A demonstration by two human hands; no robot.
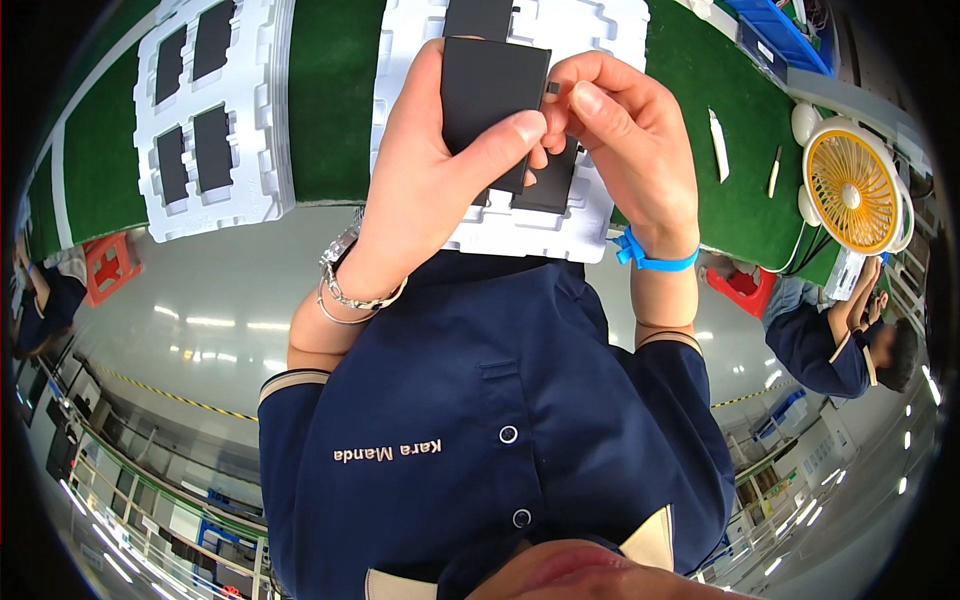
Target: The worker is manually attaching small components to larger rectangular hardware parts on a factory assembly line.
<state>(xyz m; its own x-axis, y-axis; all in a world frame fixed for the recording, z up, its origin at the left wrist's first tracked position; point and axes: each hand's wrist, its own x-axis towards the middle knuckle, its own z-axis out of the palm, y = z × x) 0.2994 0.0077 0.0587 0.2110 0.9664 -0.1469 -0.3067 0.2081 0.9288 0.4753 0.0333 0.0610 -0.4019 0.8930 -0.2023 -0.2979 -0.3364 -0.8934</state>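
Note:
My left hand [430,165] is closed round a flat black battery [492,85], its thumb lying across the front face. A small dark tab [552,88] sticks out from the battery's right edge. At that tab the fingers of my right hand [625,125] are curled in a pinch; the exact contact is partly hidden. Below both hands lies a white moulded tray [520,240] with more black batteries [548,190] in its pockets, partly covered by my hands.
To the left stands a stack of white trays [215,205] carrying several flat black pieces. On the green mat [330,100] at right lie a white knife-like tool [718,145] and a thin pen-like tool [775,172]. Beyond them are a yellow fan [850,190] and a blue bin [790,35].

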